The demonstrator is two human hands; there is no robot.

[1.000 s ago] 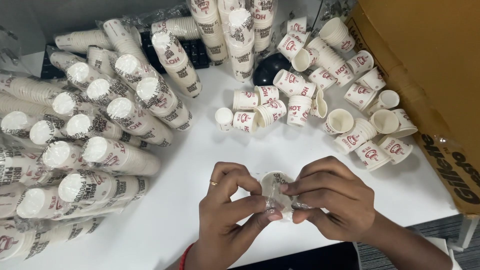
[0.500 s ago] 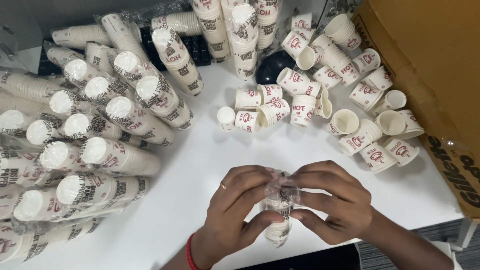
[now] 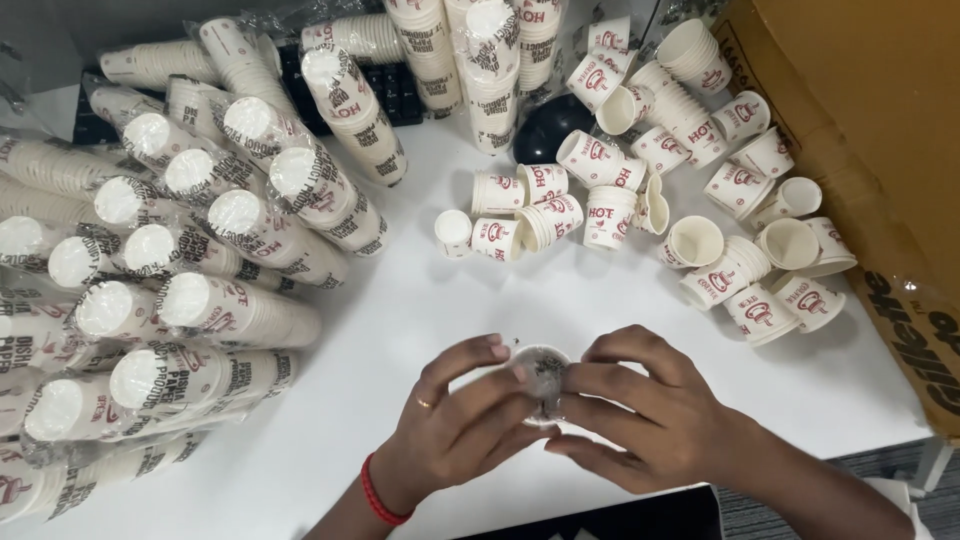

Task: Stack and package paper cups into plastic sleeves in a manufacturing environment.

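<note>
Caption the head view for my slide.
Both hands, left and right, grip a plastic-wrapped cup stack over a white table, between wrapped cup sleeves and loose paper cups.

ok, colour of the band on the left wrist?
Red wristband, head view.

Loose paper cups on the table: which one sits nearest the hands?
The small white cup at the left end of the loose cluster, standing alone with its plain end up, lies closest to the left hand and right hand.
</note>
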